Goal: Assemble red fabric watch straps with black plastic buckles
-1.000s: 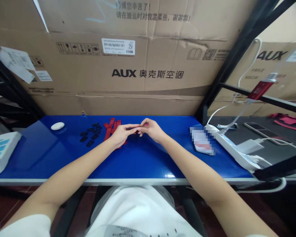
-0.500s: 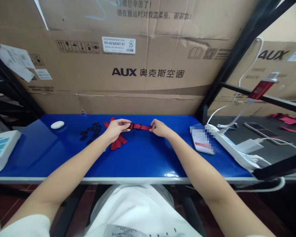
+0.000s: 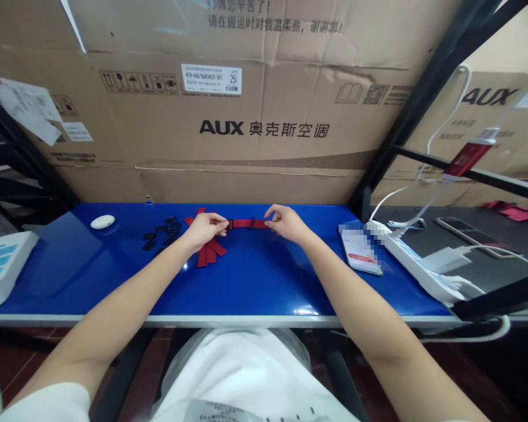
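A short red webbing strap [image 3: 243, 224] with black buckle pieces is stretched level between my two hands above the blue tabletop. My left hand [image 3: 206, 229] pinches its left end, at a black buckle [image 3: 230, 224]. At the other end, the thumb and finger of my right hand [image 3: 287, 221] close on the strap. A small black slider [image 3: 252, 223] sits on the webbing between them. Partly hidden under my left hand lies a fanned pile of red straps [image 3: 207, 254]. Several loose black buckles [image 3: 171, 227] are scattered left of that hand.
The blue table [image 3: 255, 287] backs onto a large cardboard box [image 3: 264, 140]. A phone [image 3: 361, 249] and a white power strip [image 3: 416, 264] with cables lie on the right. On the left are a white oval object [image 3: 102, 222] and a white device [image 3: 9, 264].
My left hand has shifted slightly left with the strap's end, and the strap now looks straighter and flatter. The fingers of my right hand have lifted and loosened a little.
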`<state>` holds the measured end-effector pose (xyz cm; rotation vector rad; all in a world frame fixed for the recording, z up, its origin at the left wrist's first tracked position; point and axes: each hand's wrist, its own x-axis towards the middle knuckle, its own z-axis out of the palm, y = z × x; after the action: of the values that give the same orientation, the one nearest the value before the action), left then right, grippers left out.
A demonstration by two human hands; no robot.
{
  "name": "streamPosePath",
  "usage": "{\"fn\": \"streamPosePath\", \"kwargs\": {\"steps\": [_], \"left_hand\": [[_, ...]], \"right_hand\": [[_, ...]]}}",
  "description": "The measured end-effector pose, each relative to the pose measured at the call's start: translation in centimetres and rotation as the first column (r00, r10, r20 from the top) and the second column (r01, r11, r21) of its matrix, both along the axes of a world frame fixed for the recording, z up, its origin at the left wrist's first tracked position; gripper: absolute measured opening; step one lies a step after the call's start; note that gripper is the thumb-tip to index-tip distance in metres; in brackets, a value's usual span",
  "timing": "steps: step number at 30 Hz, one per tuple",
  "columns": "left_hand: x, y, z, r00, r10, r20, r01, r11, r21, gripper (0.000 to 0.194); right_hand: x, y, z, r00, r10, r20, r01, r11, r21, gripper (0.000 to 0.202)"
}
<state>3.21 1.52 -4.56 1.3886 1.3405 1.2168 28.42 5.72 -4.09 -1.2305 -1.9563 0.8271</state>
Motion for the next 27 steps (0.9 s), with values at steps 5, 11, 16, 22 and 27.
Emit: {"fn": "streamPosePath", "kwargs": {"steps": [5, 11, 16, 22, 27], "left_hand": [[2.4, -1.8, 0.9, 0.984, -0.172, 0.041, 0.163, 0.972, 0.171, 0.035], [4.0, -2.2, 0.6, 0.962, -0.243, 0.129, 0.214, 0.956, 0.200, 0.038], [3.8, -1.6, -0.1, 0.974, -0.188, 0.130, 0.154, 0.960, 0.235, 0.035], [4.0, -2.5, 0.7, 0.942, -0.199, 0.269, 0.165, 0.976, 0.146, 0.037], [4.2, -2.7, 1.0, 0.944, -0.157, 0.289, 0.119, 0.982, 0.146, 0.041]], "right_hand": [[-2.0, -1.9, 0.8, 0.818, 0.289, -0.497, -0.433, 0.879, -0.201, 0.036], [-2.6, -2.1, 0.4, 0.920, 0.247, -0.303, -0.235, 0.969, 0.075, 0.023], [-3.4, -2.3, 0.1, 0.892, 0.204, -0.403, -0.219, 0.976, 0.009, 0.025], [-3.9, -2.4, 0.0, 0.788, 0.157, -0.596, -0.199, 0.980, -0.005, 0.032], [-3.9, -2.2, 0.0, 0.804, 0.108, -0.585, -0.149, 0.989, -0.022, 0.031]]}}
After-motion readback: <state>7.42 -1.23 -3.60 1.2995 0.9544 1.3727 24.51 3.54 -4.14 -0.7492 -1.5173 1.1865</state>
